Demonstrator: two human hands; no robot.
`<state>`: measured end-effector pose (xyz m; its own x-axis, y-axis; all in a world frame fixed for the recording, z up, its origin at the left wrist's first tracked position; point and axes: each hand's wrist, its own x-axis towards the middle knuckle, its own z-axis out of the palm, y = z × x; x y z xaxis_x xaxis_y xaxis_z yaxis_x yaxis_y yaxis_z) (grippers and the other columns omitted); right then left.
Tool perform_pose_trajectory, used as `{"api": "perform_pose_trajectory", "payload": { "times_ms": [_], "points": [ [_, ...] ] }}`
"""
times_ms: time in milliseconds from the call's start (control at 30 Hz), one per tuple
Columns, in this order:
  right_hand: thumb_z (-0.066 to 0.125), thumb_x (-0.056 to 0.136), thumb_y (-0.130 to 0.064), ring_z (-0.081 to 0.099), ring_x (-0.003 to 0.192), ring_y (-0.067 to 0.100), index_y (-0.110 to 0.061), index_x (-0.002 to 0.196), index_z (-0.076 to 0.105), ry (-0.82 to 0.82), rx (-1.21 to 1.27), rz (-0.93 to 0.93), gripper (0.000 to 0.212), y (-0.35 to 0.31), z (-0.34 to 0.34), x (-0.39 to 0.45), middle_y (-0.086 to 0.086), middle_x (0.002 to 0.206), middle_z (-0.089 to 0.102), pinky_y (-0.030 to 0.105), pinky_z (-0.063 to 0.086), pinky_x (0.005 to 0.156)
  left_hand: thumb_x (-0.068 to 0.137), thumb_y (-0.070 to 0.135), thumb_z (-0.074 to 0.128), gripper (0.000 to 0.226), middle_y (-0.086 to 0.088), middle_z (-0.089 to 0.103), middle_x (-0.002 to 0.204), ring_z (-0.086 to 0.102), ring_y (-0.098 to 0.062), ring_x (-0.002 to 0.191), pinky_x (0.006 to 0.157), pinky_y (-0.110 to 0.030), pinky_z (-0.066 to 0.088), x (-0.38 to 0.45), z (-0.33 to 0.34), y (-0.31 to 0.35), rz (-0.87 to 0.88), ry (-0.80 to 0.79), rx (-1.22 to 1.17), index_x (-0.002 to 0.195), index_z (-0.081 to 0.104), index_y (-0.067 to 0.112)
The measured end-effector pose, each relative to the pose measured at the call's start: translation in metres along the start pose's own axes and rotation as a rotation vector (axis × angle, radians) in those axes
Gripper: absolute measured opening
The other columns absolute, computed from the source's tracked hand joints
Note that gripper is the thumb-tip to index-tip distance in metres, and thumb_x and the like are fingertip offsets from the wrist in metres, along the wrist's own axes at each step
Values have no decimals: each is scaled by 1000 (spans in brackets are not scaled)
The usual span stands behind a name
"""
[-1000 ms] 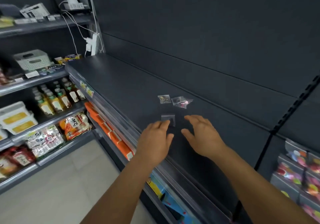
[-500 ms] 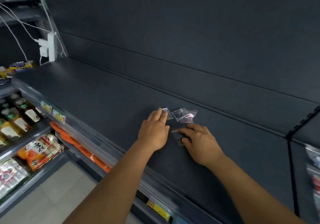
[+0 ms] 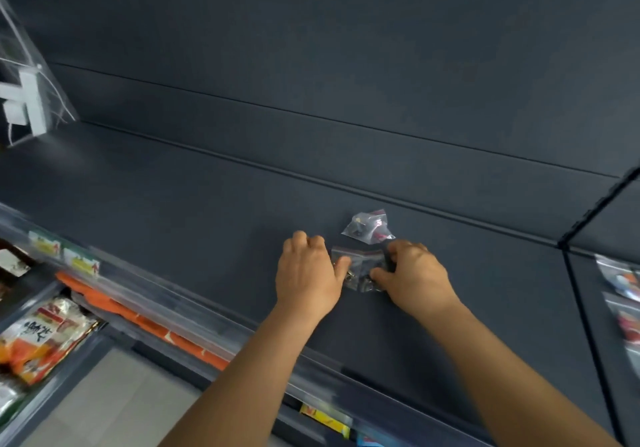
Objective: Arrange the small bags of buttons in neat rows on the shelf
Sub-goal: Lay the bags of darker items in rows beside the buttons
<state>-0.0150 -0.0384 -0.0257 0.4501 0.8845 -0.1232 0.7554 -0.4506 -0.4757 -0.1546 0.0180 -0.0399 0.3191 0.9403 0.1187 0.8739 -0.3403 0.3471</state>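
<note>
On the dark grey shelf point(image 3: 194, 204), small clear bags of buttons lie in a loose cluster. One crumpled bag point(image 3: 369, 226) with dark and red buttons lies farthest back. Just in front of it, two flat bags point(image 3: 360, 268) sit side by side between my hands. My left hand point(image 3: 308, 275) grips the left one, thumb on its edge and fingers curled. My right hand point(image 3: 414, 275) pinches the right one between thumb and fingers. Parts of both bags are hidden under my fingers.
The shelf's front rail point(image 3: 145, 290) carries price tags. Below it hang orange packets point(image 3: 145, 325) and snack bags point(image 3: 38, 335). More button bags point(image 3: 623, 280) sit on the neighbouring shelf at right. A white plug with cables point(image 3: 26, 107) sits at far left.
Both hands reached forward from the shelf's front part to the bags and took hold of the two front bags. The camera moved closer and turned right.
</note>
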Motion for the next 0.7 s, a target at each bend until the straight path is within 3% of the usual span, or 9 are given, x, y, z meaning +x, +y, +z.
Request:
{"api": "perform_pose_trajectory", "payload": {
  "times_ms": [167,267,400,600,700],
  "points": [
    [57,78,-11,55,70,20,-12,79,51,-45,35,71,6,-6,5,6,3,76,59,22,35,49,87,42,61,33,-4,55,111,45,-23,110,90,-32,42,0,5,-1,-26,-64,-180,107,62,16],
    [58,78,-6,53,62,18,-12,80,59,-58,286,107,7,-4,-1,3,1,66,57,23,40,50,84,33,65,16,5,62,93,57,-18,94,78,-32,49,1,4,2,-40,-93,-348,91,61,19],
    [61,77,0,53,59,10,-21,80,67,-10,582,154,22,4,-12,-14,-7,62,59,18,42,52,82,23,68,10,10,64,78,57,-4,66,53,-10,40,0,3,14,-67,-175,-633,88,59,21],
    [64,84,-14,58,65,8,-17,83,68,193,735,191,5,36,-40,-37,-2,77,70,20,45,61,86,23,63,8,9,66,72,56,-5,62,50,-10,41,-10,0,56,-31,-241,-917,85,68,16],
    [62,85,-13,57,53,-2,-14,76,68,333,789,186,11,57,-60,-52,-7,66,69,13,44,55,88,26,58,15,12,59,63,49,-3,55,51,-14,39,-18,2,86,26,-315,-945,83,67,14]
  ]
}}
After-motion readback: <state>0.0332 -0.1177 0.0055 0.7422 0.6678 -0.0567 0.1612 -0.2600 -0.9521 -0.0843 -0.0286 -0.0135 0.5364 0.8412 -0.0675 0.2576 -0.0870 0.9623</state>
